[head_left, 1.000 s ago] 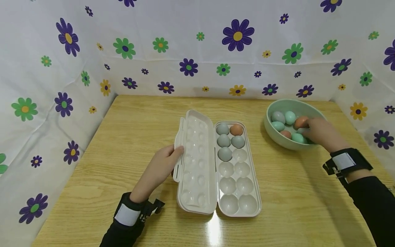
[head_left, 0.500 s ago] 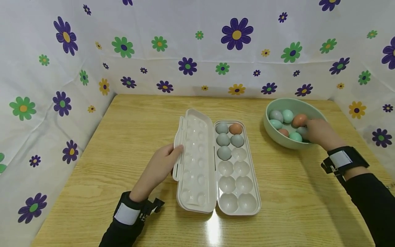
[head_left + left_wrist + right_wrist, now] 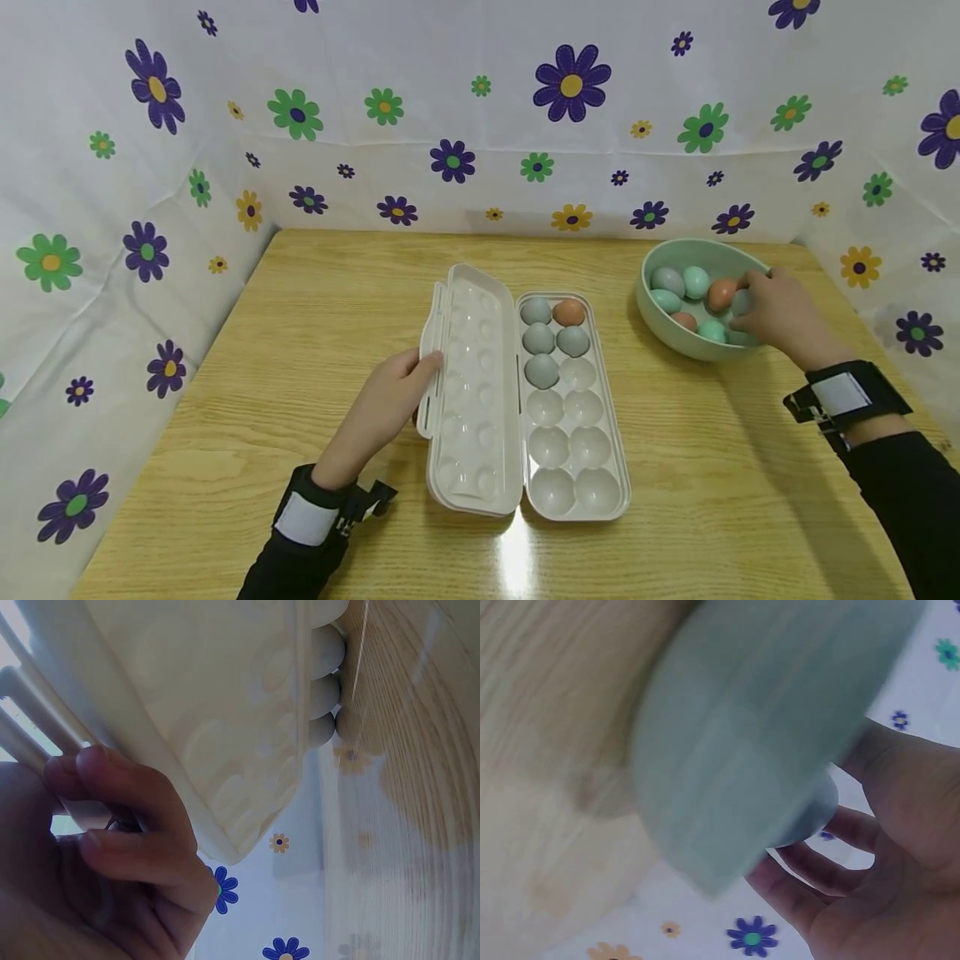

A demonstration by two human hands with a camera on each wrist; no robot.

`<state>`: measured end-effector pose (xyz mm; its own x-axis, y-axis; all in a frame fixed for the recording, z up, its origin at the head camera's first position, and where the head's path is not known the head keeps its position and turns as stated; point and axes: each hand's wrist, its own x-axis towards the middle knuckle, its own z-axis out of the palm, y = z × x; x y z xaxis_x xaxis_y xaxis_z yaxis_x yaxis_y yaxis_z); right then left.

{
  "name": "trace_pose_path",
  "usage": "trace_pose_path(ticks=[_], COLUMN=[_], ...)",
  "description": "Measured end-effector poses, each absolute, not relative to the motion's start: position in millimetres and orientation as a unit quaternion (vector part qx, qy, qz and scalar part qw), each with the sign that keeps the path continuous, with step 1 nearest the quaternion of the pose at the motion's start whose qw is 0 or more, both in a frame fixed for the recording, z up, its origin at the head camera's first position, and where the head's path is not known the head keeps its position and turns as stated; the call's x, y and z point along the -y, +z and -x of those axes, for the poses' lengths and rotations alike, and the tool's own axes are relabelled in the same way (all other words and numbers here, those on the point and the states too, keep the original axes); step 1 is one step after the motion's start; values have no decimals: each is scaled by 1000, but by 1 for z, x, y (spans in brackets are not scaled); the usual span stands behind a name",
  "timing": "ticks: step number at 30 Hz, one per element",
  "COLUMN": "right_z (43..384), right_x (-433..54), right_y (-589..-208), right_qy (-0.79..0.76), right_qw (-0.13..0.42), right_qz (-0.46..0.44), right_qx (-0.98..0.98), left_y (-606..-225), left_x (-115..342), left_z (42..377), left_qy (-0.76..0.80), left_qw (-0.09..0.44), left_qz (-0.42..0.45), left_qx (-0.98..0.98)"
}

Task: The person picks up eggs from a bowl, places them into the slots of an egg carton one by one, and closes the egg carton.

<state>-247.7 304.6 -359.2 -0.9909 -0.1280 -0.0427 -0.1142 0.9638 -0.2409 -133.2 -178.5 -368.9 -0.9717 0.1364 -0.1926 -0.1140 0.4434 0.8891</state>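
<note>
My left hand (image 3: 386,396) pinches the edge of the egg carton's raised lid (image 3: 476,400), thumb on the inner side; in the left wrist view its fingers curl behind the lid. The carton's base (image 3: 619,467) lies flat, with several grey-green eggs (image 3: 542,372) and one brown egg (image 3: 568,312) in its far cups; the nearer cups hold none. At the right, my right hand (image 3: 787,317) grips a grey egg (image 3: 741,303) over the green bowl (image 3: 697,348). In the right wrist view this egg (image 3: 814,814) shows between the fingers, partly hidden by the bowl wall.
Inside the bowl lie several more eggs: a brown one (image 3: 722,295), a pinkish one (image 3: 684,321), mint-green ones (image 3: 696,282) and a grey one (image 3: 667,282). The wooden table (image 3: 330,292) meets a flower-print cloth (image 3: 420,75) at the back and sides.
My right hand has closed on the grey egg and lifted it a little within the bowl. My left hand still holds the lid. The view has shifted slightly.
</note>
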Motion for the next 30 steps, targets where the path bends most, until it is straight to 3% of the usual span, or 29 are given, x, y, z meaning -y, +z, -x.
trace_pose_path(ticks=[17,22,30], right_z=[214,199,186], right_x=[-231,-200,-157], right_y=[-313,-314,-338], right_qy=[-176,-186,-207], right_qw=[21,-3,18], right_qz=[116,148,195], right_qx=[-977,-971,-959], left_y=[-369,-368,-368], left_x=[178,178,178], left_z=[133,134,134], left_qy=[527,526,524], left_qw=[119,119,118], left_qz=[-8,-9,-7], left_qx=[-841,-842,-844])
